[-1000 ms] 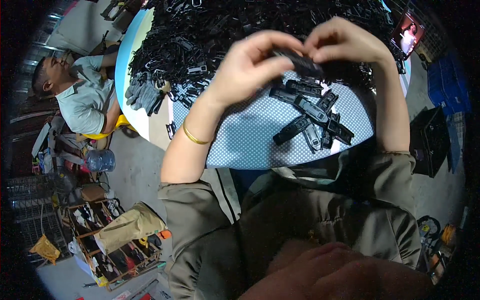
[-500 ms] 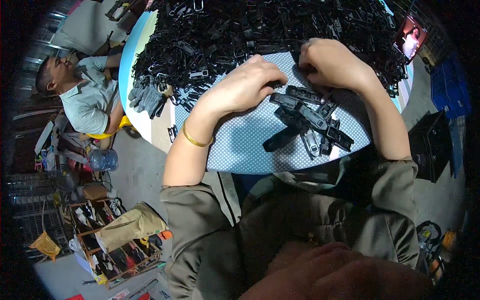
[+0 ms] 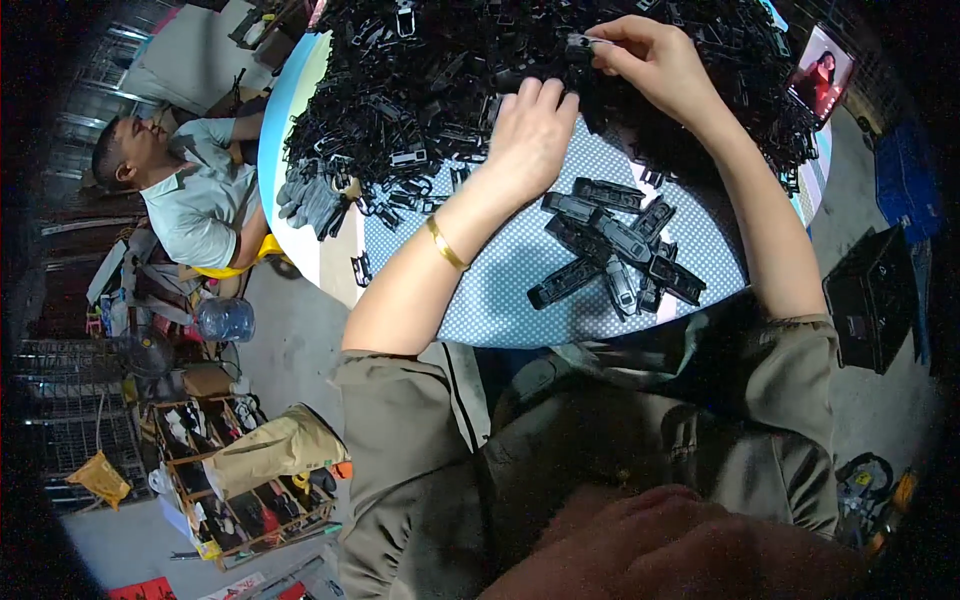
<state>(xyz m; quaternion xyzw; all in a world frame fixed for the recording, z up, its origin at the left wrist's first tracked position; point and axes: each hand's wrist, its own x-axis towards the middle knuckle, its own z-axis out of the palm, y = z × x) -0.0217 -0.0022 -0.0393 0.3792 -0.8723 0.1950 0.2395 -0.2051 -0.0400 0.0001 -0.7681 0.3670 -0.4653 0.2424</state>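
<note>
At the near edge of a large heap of black plastic clip-like parts (image 3: 450,60), my left hand (image 3: 535,130) has its fingers curled down among the pieces. Its thumb and fingertips are hidden, so what it grips is unclear. Further back and to the right, my right hand (image 3: 655,65) pinches a small black plastic part (image 3: 580,43) with a shiny silvery end between thumb and forefinger. Nearer to me, several longer black plastic housings (image 3: 620,240) lie crossed over each other in a loose stack on the dotted cloth (image 3: 490,290). Neither hand touches that stack.
Grey gloves (image 3: 305,195) lie at the table's left edge. A phone (image 3: 822,75) showing a video stands at the far right. Another person (image 3: 195,200) sits to the left. Dark and blue crates (image 3: 870,300) stand on the floor at right; a rack (image 3: 240,480) is at lower left.
Both hands have moved away from the stack of housings and forward to the heap. The right hand has gone farther back and now pinches a small part. The phone picture differs.
</note>
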